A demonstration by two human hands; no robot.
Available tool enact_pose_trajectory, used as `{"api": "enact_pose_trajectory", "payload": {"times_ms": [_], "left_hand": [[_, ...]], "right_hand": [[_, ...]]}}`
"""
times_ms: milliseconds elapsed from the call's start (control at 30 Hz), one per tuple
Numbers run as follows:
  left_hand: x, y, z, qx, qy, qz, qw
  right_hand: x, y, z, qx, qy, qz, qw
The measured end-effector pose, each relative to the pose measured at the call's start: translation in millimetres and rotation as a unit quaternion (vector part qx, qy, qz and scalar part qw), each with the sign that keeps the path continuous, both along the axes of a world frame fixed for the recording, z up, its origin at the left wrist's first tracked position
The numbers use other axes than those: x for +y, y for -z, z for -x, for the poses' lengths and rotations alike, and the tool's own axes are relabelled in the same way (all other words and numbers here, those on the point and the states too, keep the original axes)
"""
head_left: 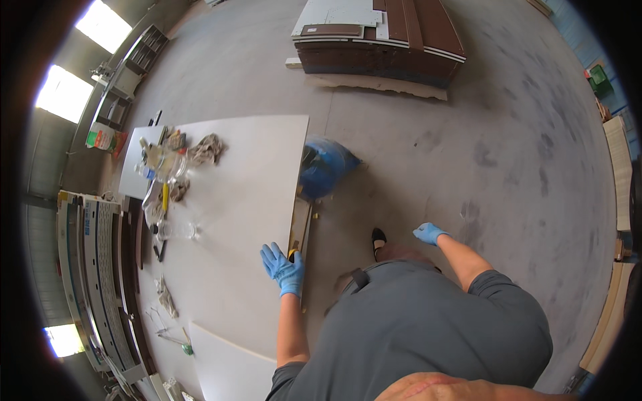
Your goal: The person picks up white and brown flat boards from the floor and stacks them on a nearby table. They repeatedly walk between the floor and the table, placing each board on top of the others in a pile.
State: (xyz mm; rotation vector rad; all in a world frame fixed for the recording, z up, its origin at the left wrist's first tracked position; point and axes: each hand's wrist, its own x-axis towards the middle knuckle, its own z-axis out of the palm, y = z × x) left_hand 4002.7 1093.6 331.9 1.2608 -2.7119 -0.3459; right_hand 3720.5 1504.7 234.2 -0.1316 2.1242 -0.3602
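My left hand, in a blue glove, is at the right edge of a large white tabletop. Its fingers are spread, with nothing visible in them. Just beside it, at the table's edge, is a small yellow and black object, partly hidden, whose kind I cannot make out. Away from the table, above the floor, hangs my right hand, also gloved in blue. Its fingers look curled together, and no object shows in it.
A clear bottle, crumpled rags and a yellow-handled tool lie on the table's left part. A blue bag hangs or stands against its right edge. Stacked brown and white panels stand on the floor beyond.
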Motion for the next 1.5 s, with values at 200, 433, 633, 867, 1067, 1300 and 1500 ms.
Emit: {"api": "enact_pose_trajectory", "payload": {"times_ms": [200, 433, 633, 867, 1067, 1300, 1500], "left_hand": [[13.6, -5.2, 128.1, 0.082, 0.077, 0.015, 0.994], [-9.3, -7.1, 283.0, 0.128, 0.145, -0.042, 0.980], [-39.4, -17.3, 447.7, 0.158, 0.214, -0.103, 0.959], [-59.0, 8.3, 633.7, 0.139, 0.153, -0.263, 0.942], [-62.2, 53.0, 760.8, 0.109, -0.036, -0.453, 0.884], [-89.2, 108.3, 887.2, 0.171, -0.120, -0.521, 0.827], [-157.1, 151.4, 1001.9, 0.191, -0.165, -0.564, 0.786]], "right_hand": [[28.0, 10.4, 131.5, 0.081, 0.041, -0.074, 0.993], [-35.4, 17.1, 232.7, 0.001, 0.049, 0.015, 0.999], [-91.9, -18.9, 322.9, 0.042, 0.066, 0.108, 0.991], [-74.0, 16.5, 430.2, -0.011, 0.118, 0.041, 0.992], [-39.2, 68.6, 575.5, 0.022, 0.000, -0.058, 0.998], [-75.0, 22.5, 774.4, 0.052, 0.073, -0.010, 0.996], [-179.4, 11.9, 900.5, 0.040, 0.040, 0.036, 0.998]]}}
